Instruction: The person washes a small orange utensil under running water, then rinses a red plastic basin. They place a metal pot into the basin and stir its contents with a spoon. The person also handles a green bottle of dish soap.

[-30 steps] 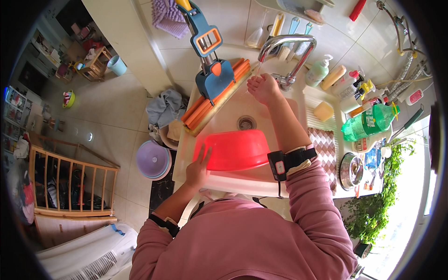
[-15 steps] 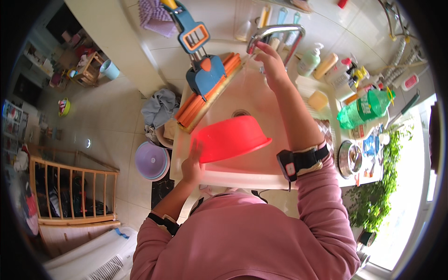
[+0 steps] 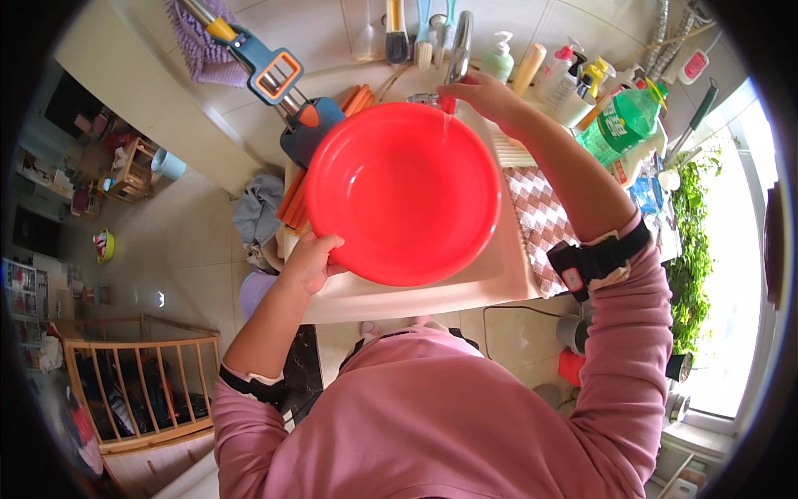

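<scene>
My left hand (image 3: 311, 263) grips the near-left rim of a red plastic basin (image 3: 399, 200), thumb over the edge. The basin is held above the white sink (image 3: 490, 279) with its mouth facing up at me. At the sink's far side, the fingers of my right hand (image 3: 486, 98) close around the spout end of a chrome faucet (image 3: 460, 50). A thin stream of water (image 3: 446, 129) falls from it into the basin. Beside the basin's left rim leans a blue and orange sponge mop (image 3: 312, 125), its orange head partly hidden behind the basin.
Right of the sink lies a brown and white checked cloth (image 3: 540, 220). Pump bottles (image 3: 498, 60) and a green plastic bottle (image 3: 619, 121) line the right counter. Brushes (image 3: 423, 41) hang at the back wall. Grey cloth (image 3: 259, 208) and a purple basin (image 3: 253, 291) are at left.
The red basin has swung from lying tilted on its side to mouth up, and moved under the faucet. Water now runs into it. My right hand stays at the spout; the view has shifted.
</scene>
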`<state>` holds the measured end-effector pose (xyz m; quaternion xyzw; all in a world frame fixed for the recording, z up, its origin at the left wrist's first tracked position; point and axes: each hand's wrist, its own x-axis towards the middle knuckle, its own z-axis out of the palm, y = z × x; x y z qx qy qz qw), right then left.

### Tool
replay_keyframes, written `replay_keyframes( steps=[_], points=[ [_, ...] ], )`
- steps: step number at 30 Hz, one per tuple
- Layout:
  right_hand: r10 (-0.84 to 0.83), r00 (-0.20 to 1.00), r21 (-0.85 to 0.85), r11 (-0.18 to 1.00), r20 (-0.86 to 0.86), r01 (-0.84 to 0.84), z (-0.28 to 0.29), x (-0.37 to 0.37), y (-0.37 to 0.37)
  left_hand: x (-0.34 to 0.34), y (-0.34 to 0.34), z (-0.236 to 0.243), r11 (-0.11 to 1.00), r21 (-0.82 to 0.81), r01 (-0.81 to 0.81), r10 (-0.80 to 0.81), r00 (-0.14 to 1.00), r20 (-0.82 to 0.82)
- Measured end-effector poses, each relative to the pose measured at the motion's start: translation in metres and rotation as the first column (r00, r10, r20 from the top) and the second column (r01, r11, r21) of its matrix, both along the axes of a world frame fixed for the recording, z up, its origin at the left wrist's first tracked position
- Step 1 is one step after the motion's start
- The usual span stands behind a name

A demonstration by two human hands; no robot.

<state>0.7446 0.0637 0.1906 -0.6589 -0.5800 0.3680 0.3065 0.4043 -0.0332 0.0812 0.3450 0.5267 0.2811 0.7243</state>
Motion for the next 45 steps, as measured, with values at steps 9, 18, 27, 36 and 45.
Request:
replay_keyframes(
  steps=[9,18,27,36,45],
  points=[
    [-0.118,0.981,-0.039,0.991,0.154,0.125,0.012,0.089,-0.036,0.121,0.007,0.033,0.948,-0.096,0.303,-0.290,0.948,0.130],
    [-0.151,0.942,0.046,0.989,0.299,0.143,0.015,0.124,-0.053,0.206,-0.008,0.010,0.924,-0.121,0.363,-0.340,0.924,0.176],
    [-0.213,0.880,0.255,0.961,0.424,0.109,0.001,0.167,-0.192,0.228,-0.014,0.006,0.905,-0.089,0.416,-0.397,0.901,0.176],
    [-0.703,0.710,0.426,0.655,0.041,0.624,-0.092,0.154,-0.321,0.248,-0.013,0.002,0.898,-0.048,0.437,-0.426,0.892,0.149],
    [-0.929,0.101,-0.056,0.128,-0.355,0.990,-0.173,0.225,-0.347,0.243,-0.007,0.004,0.862,-0.040,0.506,-0.494,0.854,0.163]
  ],
)
